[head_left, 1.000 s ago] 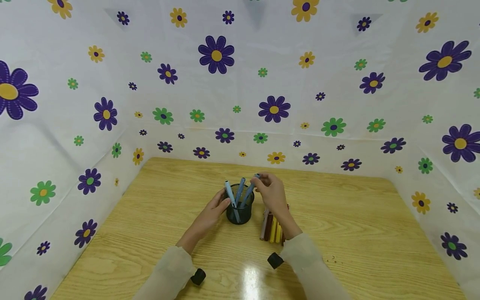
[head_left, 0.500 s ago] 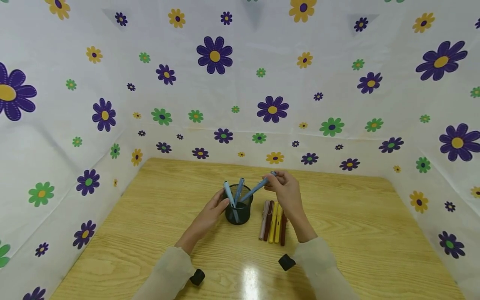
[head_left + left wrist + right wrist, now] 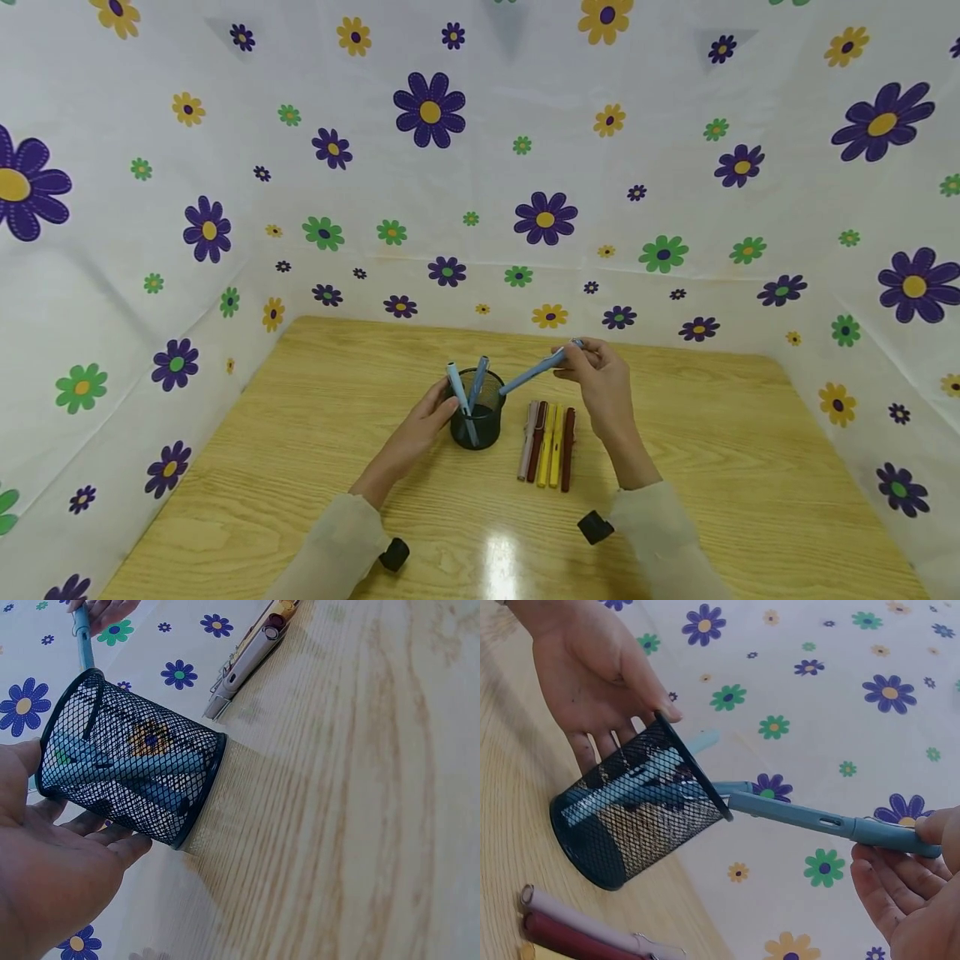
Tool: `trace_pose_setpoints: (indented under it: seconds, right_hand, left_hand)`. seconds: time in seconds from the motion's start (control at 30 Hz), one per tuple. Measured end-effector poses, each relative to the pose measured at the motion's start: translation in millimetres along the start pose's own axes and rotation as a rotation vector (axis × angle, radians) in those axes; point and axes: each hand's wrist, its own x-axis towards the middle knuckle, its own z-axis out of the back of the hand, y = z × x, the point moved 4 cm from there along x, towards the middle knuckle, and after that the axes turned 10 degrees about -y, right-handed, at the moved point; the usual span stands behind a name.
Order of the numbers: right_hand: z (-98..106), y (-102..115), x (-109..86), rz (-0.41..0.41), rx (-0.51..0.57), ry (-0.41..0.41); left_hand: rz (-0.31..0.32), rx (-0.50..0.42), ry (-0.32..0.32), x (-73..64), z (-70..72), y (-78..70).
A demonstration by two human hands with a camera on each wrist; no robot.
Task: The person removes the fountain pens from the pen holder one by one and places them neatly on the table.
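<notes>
A black mesh pen holder [image 3: 480, 432] stands on the table, and my left hand [image 3: 422, 423] grips its left side with the thumb by the rim. Inside lean a light blue pen [image 3: 457, 383] and a darker blue pen [image 3: 478, 381], their lower parts showing through the mesh. My right hand [image 3: 606, 387] pinches the upper end of another blue pen [image 3: 534, 371] between thumb and fingers. That pen slants down to the left, its lower end right at the holder's rim [image 3: 718, 802].
Right of the holder, several pens lie side by side: a greyish-pink pen [image 3: 528, 446], a dark red pen [image 3: 537, 442], yellow pens [image 3: 556, 450] and another dark red pen [image 3: 568, 450]. Behind the wooden table [image 3: 720, 467] hangs a white flowered cloth [image 3: 480, 183].
My right hand has moved right, drawing the blue pen up from inside the holder to its rim and tilting it flatter. The left hand stays on the holder.
</notes>
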Motion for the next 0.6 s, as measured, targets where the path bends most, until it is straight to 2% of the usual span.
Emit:
trace_pose_setpoints:
  seconds: [0.43,0.6]
  right_hand:
    - [51,6,2.0,-0.026,-0.044,-0.070]
    - [72,2,0.6,-0.044,-0.050,-0.090]
  left_hand:
    - [0.001,0.001,-0.004,-0.2,-0.8,-1.1]
    - [0.000,0.003,-0.003,-0.1,-0.2,-0.9]
